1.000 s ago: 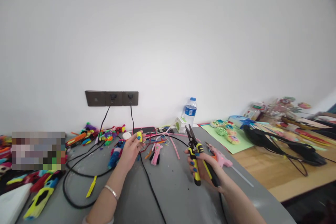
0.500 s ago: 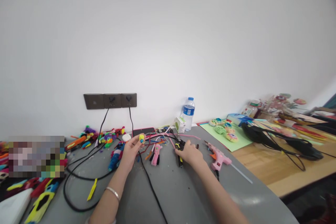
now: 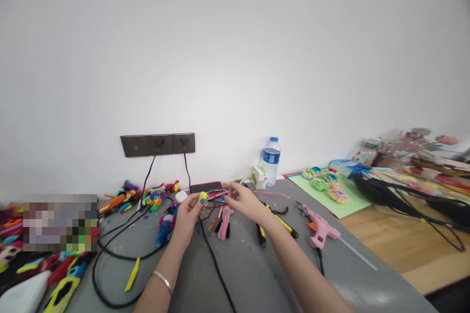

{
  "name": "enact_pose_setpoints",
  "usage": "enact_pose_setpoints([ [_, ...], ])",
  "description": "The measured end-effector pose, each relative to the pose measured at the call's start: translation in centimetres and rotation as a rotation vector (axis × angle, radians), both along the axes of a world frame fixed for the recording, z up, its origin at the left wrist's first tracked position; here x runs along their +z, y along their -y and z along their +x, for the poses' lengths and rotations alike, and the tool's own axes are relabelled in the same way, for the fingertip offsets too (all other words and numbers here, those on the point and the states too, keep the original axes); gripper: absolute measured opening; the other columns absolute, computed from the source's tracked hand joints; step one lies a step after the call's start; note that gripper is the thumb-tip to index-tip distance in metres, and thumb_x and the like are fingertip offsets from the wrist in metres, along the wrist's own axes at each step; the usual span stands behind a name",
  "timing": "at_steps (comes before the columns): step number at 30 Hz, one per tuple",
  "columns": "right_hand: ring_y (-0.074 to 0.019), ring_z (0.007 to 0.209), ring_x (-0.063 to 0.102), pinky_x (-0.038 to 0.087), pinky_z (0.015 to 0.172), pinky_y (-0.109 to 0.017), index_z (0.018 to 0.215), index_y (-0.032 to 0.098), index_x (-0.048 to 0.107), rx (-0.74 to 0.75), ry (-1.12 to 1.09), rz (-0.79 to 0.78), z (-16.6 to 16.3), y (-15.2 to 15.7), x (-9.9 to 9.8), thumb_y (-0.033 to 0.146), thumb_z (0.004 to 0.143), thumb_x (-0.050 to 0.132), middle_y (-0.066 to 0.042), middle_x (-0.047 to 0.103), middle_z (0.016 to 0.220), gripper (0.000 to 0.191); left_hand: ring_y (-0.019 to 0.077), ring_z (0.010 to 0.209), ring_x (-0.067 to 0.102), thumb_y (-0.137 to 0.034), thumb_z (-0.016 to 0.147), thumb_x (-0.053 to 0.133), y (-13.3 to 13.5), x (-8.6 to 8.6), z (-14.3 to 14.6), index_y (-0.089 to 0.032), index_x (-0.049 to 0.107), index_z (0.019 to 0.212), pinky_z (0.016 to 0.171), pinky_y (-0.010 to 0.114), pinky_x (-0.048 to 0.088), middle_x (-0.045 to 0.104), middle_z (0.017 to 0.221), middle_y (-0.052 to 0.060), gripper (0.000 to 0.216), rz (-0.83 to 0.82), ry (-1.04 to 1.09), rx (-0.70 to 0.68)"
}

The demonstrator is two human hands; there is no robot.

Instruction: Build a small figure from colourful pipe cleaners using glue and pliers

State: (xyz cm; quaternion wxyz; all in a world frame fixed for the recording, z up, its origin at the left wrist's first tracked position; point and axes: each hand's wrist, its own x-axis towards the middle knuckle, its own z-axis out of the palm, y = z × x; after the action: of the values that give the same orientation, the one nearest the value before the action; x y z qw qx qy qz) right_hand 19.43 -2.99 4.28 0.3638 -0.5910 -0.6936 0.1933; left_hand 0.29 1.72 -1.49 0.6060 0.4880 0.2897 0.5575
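Note:
My left hand (image 3: 187,215) pinches a small yellow piece (image 3: 203,196) with blue on it between thumb and fingers. My right hand (image 3: 246,201) reaches over the loose pipe cleaners (image 3: 210,209), its thumb and forefinger apart. Just below its fingertips lies a pink fuzzy figure (image 3: 224,222) with dark parts at its lower end. Under the right wrist rests a pair of pliers with black and yellow handles (image 3: 288,226); the wrist hides part of it. Beside the left wrist is a blue fuzzy figure (image 3: 164,229).
A pink glue gun (image 3: 321,230) with a glue stick lies at right. Behind stand a water bottle (image 3: 271,161) and a small box (image 3: 259,177). Black cables (image 3: 215,259) cross the grey table. Colourful fuzzy pieces (image 3: 156,196) lie at left; green paper (image 3: 330,195) bears several flower-like pieces.
My right hand has let go of the pliers and moved left, over the pipe cleaners. My left hand keeps the yellow piece. The view has shifted slightly left.

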Motion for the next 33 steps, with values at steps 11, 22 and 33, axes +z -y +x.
enact_pose_setpoints([
  [11, -0.0115, 0.063, 0.052, 0.043, 0.061, -0.024, 0.092, 0.017, 0.064, 0.451, -0.452, 0.022, -3.5, -5.0, -2.3, 0.036, 0.084, 0.062, 0.001, 0.057, 0.072, 0.021, 0.0144, 0.068, 0.061, -0.037, 0.066, 0.080, -0.6, -0.5, -0.2, -0.017, 0.066, 0.088, 0.059, 0.021, 0.043, 0.071, 0.076, 0.003, 0.032, 0.010, -0.077, 0.095],
  [22, -0.0113, 0.060, 0.057, 0.048, 0.059, -0.025, 0.088, 0.020, 0.056, 0.470, -0.782, -0.071, -2.6, -5.2, -4.5, 0.045, 0.078, 0.069, 0.001, 0.059, 0.074, 0.029, 0.0191, 0.082, 0.064, -0.026, 0.065, 0.077, 0.2, -0.2, 0.2, -0.019, 0.067, 0.087, 0.071, 0.026, 0.049, 0.069, 0.088, 0.004, 0.025, 0.058, -0.140, 0.178],
  [33, -0.0150, 0.079, 0.066, 0.054, 0.068, -0.026, 0.084, 0.019, 0.068, 0.459, -0.790, 0.068, -3.1, -5.2, -4.9, 0.033, 0.074, 0.074, -0.004, 0.066, 0.089, 0.018, 0.0171, 0.076, 0.065, -0.031, 0.066, 0.077, 0.2, -0.6, 0.2, -0.018, 0.067, 0.089, 0.065, 0.025, 0.053, 0.070, 0.083, 0.003, 0.029, 0.060, -0.076, 0.188],
])
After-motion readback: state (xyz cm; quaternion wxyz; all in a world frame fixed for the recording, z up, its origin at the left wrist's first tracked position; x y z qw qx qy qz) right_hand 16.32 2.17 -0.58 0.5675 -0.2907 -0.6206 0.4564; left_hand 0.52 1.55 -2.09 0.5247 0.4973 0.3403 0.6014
